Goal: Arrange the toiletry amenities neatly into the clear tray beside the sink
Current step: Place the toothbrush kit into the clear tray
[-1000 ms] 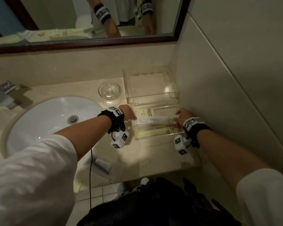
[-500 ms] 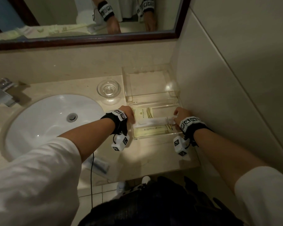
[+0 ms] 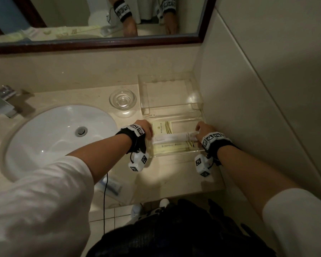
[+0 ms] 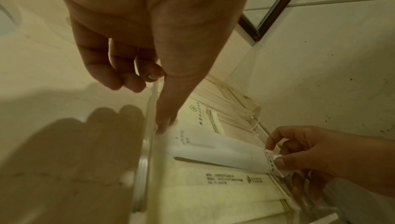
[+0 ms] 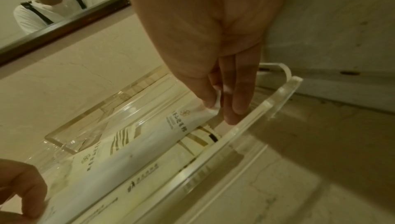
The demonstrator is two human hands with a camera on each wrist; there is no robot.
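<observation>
Both hands pinch the white packet (image 3: 171,137) at its ends, left hand (image 3: 144,127) and right hand (image 3: 204,131), long axis running left-right across the tray (image 3: 176,154), so it just lowers flat.

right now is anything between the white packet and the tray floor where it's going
Yes: flat cream sachets already lie in that compartment of the clear tray, under the white packet both hands hold by its ends. It would lie on them, not on bare floor.
</observation>
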